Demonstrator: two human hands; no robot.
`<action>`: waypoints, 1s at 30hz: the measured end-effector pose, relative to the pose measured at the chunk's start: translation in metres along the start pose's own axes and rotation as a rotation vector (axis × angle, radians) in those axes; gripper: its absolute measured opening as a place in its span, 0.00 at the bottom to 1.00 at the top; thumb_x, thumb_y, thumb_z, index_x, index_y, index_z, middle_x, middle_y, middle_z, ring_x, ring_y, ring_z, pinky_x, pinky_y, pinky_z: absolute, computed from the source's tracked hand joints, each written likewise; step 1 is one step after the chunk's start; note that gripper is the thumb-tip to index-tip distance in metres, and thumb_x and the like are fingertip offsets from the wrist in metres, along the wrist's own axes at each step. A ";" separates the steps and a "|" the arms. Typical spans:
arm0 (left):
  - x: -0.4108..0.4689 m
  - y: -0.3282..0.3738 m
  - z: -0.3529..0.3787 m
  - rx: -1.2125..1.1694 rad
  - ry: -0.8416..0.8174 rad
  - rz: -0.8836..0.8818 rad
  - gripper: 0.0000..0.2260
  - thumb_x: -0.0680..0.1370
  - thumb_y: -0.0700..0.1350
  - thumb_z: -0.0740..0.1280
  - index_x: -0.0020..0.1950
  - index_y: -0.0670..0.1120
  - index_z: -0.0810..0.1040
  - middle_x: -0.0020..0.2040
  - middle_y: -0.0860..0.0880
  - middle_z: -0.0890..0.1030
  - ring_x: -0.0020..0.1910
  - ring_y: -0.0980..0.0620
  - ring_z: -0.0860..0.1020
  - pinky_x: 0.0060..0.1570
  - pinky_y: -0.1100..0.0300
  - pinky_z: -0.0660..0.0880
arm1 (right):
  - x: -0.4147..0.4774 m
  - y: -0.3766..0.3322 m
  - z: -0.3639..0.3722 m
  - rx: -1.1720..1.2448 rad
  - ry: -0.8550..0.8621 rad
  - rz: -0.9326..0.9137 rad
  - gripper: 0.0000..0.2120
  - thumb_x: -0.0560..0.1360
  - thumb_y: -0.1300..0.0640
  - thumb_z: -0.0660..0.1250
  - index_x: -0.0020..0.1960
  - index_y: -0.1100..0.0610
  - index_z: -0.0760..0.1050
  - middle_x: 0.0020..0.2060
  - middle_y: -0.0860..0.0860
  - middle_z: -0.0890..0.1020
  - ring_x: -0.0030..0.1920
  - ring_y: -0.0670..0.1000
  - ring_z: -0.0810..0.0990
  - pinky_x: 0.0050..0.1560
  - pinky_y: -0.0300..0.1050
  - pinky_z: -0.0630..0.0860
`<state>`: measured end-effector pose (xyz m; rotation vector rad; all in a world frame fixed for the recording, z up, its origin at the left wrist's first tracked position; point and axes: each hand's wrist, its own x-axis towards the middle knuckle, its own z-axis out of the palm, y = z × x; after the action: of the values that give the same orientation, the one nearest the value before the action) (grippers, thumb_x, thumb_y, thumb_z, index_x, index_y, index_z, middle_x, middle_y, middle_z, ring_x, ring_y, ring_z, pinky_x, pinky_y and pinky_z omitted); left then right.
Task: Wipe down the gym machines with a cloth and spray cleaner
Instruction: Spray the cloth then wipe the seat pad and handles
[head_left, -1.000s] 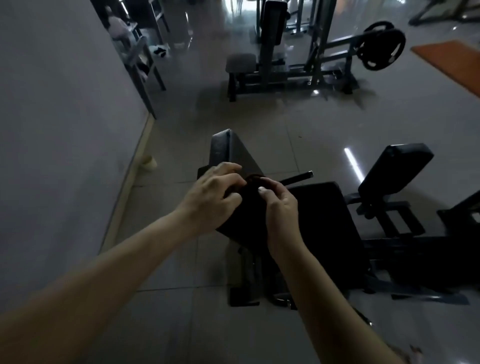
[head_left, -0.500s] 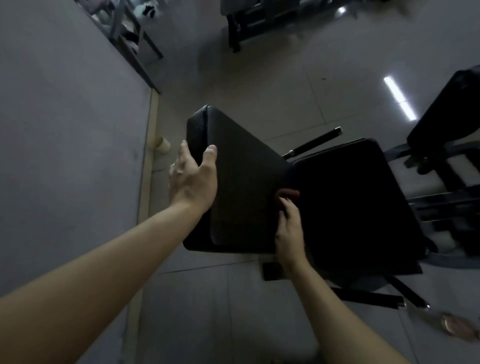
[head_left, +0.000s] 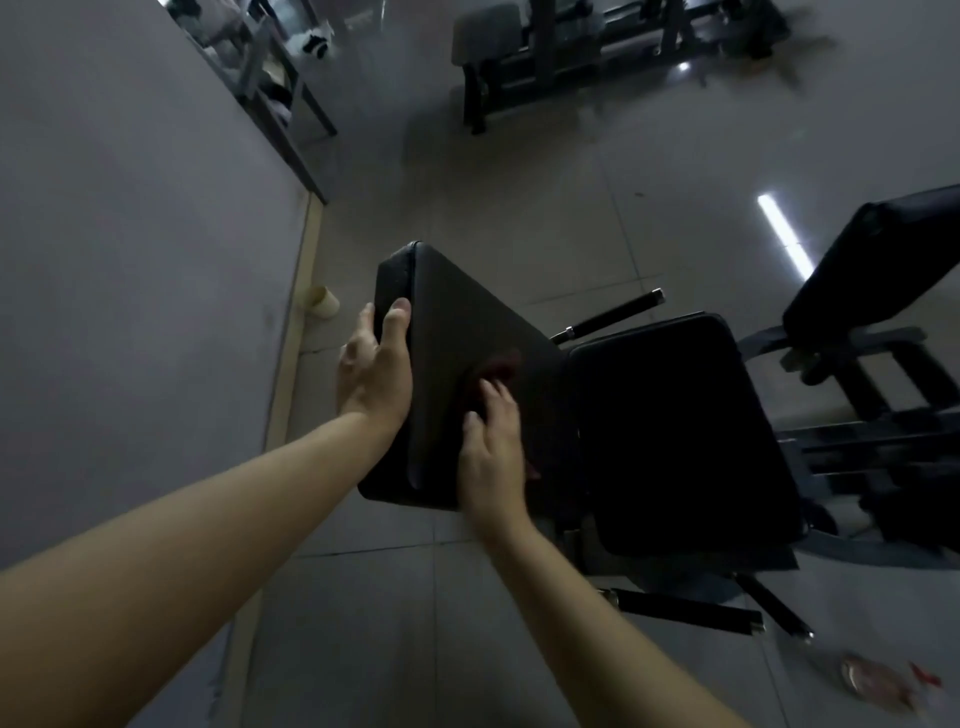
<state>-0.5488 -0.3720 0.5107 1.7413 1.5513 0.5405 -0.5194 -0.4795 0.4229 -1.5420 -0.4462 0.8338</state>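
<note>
Gripping back pad (head_left: 457, 322) with left hand (head_left: 374, 374), pressing cloth (head_left: 501, 365) under flat right hand (head_left: 491, 447) (nothing curled round it): risks bunching, skipping patches.

Setting: indoor gym, dim light. Evidence: a weight machine in the foreground with a black upholstered backrest pad (head_left: 467, 322), matching seat pad (head_left: 670, 431) and a side grip handle (head_left: 613, 314). A second padded machine (head_left: 872, 270) stands to the right. A steel-framed station with a grey seat (head_left: 485, 31) stands farther back. The glossy tiled floor (head_left: 519, 208) reflects a ceiling strip light (head_left: 784, 234).
</note>
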 end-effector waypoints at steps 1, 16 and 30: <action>-0.001 -0.001 -0.001 -0.041 -0.003 -0.014 0.37 0.73 0.75 0.53 0.76 0.57 0.69 0.66 0.47 0.78 0.63 0.46 0.76 0.67 0.41 0.71 | -0.008 -0.020 0.007 0.042 -0.065 -0.093 0.24 0.82 0.54 0.56 0.78 0.50 0.64 0.78 0.45 0.61 0.76 0.45 0.61 0.77 0.52 0.61; 0.011 -0.010 0.006 0.106 0.091 0.033 0.27 0.80 0.63 0.52 0.78 0.57 0.63 0.67 0.49 0.75 0.64 0.46 0.74 0.65 0.41 0.71 | 0.157 0.148 -0.056 -0.201 0.178 0.317 0.20 0.85 0.58 0.54 0.75 0.59 0.67 0.72 0.61 0.70 0.72 0.62 0.69 0.71 0.48 0.63; -0.001 0.001 0.002 -0.005 0.052 0.044 0.35 0.76 0.72 0.49 0.77 0.56 0.69 0.70 0.50 0.76 0.67 0.52 0.73 0.64 0.53 0.68 | 0.069 -0.052 0.012 -0.122 -0.271 -0.469 0.24 0.83 0.54 0.56 0.79 0.52 0.62 0.80 0.49 0.57 0.79 0.49 0.57 0.78 0.49 0.57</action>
<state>-0.5469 -0.3732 0.5107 1.7734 1.5492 0.6158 -0.4730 -0.4140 0.4565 -1.3569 -1.0291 0.6539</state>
